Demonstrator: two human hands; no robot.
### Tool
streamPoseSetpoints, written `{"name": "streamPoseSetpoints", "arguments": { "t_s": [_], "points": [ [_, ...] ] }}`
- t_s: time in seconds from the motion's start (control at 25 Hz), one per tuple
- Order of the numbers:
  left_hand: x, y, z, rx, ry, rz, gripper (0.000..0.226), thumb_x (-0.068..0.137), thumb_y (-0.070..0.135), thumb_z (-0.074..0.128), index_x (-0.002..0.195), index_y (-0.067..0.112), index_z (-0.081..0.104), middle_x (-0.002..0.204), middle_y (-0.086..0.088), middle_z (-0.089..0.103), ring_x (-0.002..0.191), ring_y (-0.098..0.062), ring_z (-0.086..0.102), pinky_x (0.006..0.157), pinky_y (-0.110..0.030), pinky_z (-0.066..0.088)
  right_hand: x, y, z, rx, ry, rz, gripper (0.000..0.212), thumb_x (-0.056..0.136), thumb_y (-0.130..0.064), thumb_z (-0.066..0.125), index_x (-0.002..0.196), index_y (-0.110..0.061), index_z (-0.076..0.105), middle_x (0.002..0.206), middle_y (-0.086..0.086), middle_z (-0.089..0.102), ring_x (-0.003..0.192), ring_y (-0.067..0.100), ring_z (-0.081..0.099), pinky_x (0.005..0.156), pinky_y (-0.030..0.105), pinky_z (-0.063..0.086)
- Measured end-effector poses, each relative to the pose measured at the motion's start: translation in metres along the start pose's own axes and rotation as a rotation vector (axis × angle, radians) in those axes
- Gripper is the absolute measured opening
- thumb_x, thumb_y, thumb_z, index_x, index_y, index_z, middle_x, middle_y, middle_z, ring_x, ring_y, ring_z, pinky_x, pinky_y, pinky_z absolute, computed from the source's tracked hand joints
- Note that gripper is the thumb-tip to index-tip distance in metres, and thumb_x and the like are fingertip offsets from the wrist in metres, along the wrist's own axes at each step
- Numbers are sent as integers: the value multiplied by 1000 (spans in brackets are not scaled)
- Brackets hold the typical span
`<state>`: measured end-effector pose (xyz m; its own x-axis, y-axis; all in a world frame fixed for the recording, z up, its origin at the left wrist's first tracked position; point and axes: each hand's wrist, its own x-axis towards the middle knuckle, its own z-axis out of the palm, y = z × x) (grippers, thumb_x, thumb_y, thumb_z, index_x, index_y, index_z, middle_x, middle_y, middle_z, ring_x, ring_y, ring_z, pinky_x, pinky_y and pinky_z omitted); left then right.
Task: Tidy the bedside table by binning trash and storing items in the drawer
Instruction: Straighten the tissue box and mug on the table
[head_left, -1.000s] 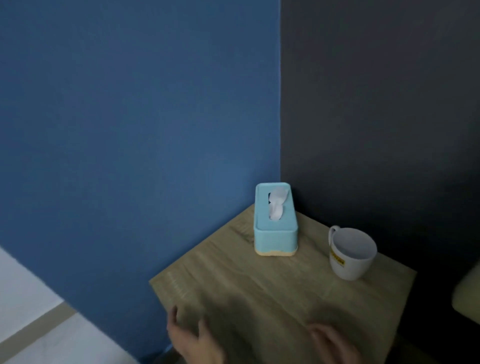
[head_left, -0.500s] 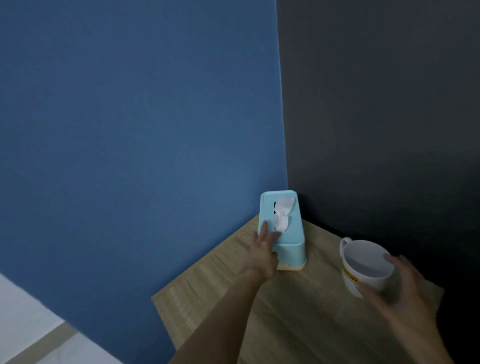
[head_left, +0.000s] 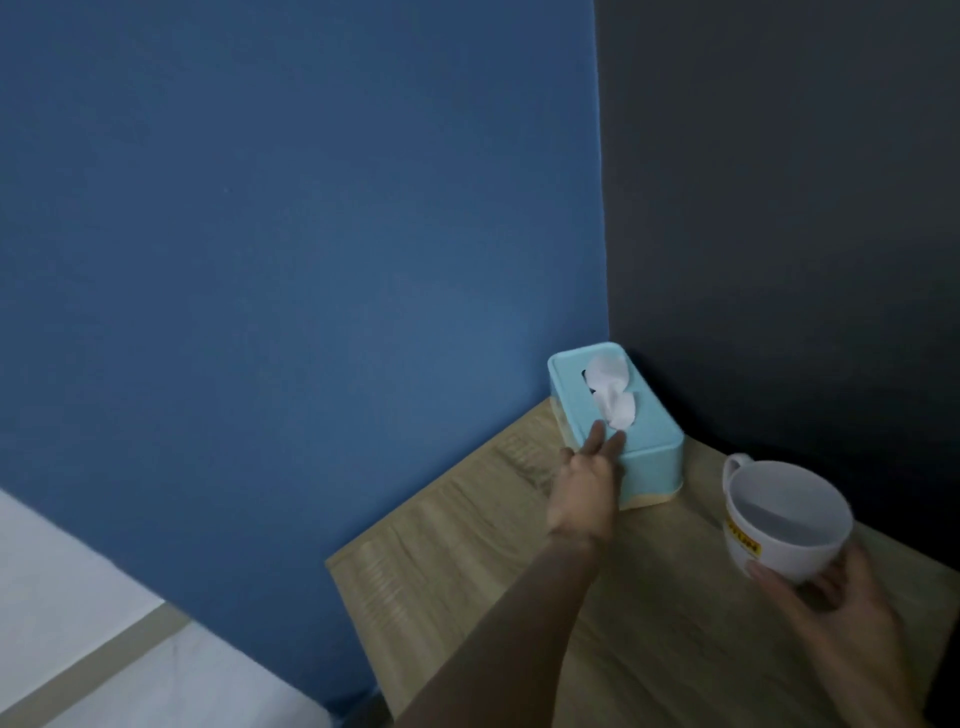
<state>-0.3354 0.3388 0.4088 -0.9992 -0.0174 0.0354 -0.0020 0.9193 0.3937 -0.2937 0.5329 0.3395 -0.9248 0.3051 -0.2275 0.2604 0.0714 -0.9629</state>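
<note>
A light blue tissue box (head_left: 649, 452) with a white tissue (head_left: 610, 395) sticking out of its slot stands in the back corner of the wooden bedside table (head_left: 467, 551). My left hand (head_left: 587, 483) lies against the box's near left side, fingers stretched over its lid and touching the tissue's lower end. A white mug (head_left: 784, 525) with a yellow label stands to the right of the box. My right hand (head_left: 831, 608) cups the mug's near side, thumb and fingers on its wall. The table's drawer is out of sight.
A blue wall (head_left: 285, 260) runs along the table's left edge and a dark grey wall (head_left: 779, 208) stands behind it. A white floor with a beige strip (head_left: 93, 660) shows at the lower left.
Both hands have reached forward from the table's near edge: the left onto the tissue box, the right closing around the mug. The view has drifted left and up.
</note>
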Motion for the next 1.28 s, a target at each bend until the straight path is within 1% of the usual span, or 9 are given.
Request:
{"name": "streamPoseSetpoints", "arguments": {
  "t_s": [0.12,0.24,0.36,0.44,0.6,0.8,0.92,1.12,1.28],
  "points": [
    [4,15,3,-49,15,5,39,97,21,44,136,14,43,152,-5,33,124,-35,45,102,-44,41,2,0,0,-42,8,11,98,64,-9,80,144,-21,24,143,15,43,129,33,42,108,52,32],
    [11,34,6,-59,30,-25,32,96,22,47,124,7,50,135,-16,48,116,-36,51,94,-45,45,4,3,0,-30,13,11,97,63,-9,80,143,-19,25,143,14,43,127,32,43,107,51,33],
    [24,55,6,-69,34,-71,33,95,21,50,120,1,52,123,-22,53,111,-38,53,94,-44,43,4,6,-1,2,35,5,97,63,-7,81,143,-17,27,141,14,45,126,32,45,107,49,34],
    [31,61,6,-111,38,-99,36,94,21,52,122,-1,51,121,-23,54,112,-38,53,95,-43,43,4,5,-2,-8,32,-3,96,63,-7,81,142,-16,28,142,14,44,126,32,44,107,48,34],
    [36,57,8,-204,24,-119,38,93,17,52,127,2,49,123,-25,53,114,-39,53,99,-42,42,4,3,-3,7,10,-22,95,64,-6,80,142,-17,28,143,13,42,127,31,44,106,47,35],
    [38,55,6,-237,11,-123,33,95,13,48,127,6,50,124,-22,52,115,-35,53,101,-40,41,10,-1,-7,43,-61,-99,88,68,-1,76,140,-14,28,143,12,42,125,28,45,99,38,38],
    [40,55,4,-254,14,-142,31,94,14,49,124,5,52,123,-22,53,114,-35,54,100,-40,44,17,-7,-5,29,-78,-160,85,69,2,73,140,-13,30,142,14,43,124,27,45,95,34,38],
    [46,55,4,-261,19,-151,28,93,14,53,118,1,55,120,-23,56,112,-36,56,98,-41,45,36,-10,3,-13,-128,-191,82,73,-4,72,142,-17,29,141,13,45,125,26,46,96,35,38],
    [49,55,5,-272,31,-166,28,93,14,52,118,1,55,121,-22,55,112,-35,55,99,-41,44,47,-10,7,-24,-160,-208,78,76,-3,69,142,-16,30,139,15,47,124,28,47,94,34,39]
  ]
}}
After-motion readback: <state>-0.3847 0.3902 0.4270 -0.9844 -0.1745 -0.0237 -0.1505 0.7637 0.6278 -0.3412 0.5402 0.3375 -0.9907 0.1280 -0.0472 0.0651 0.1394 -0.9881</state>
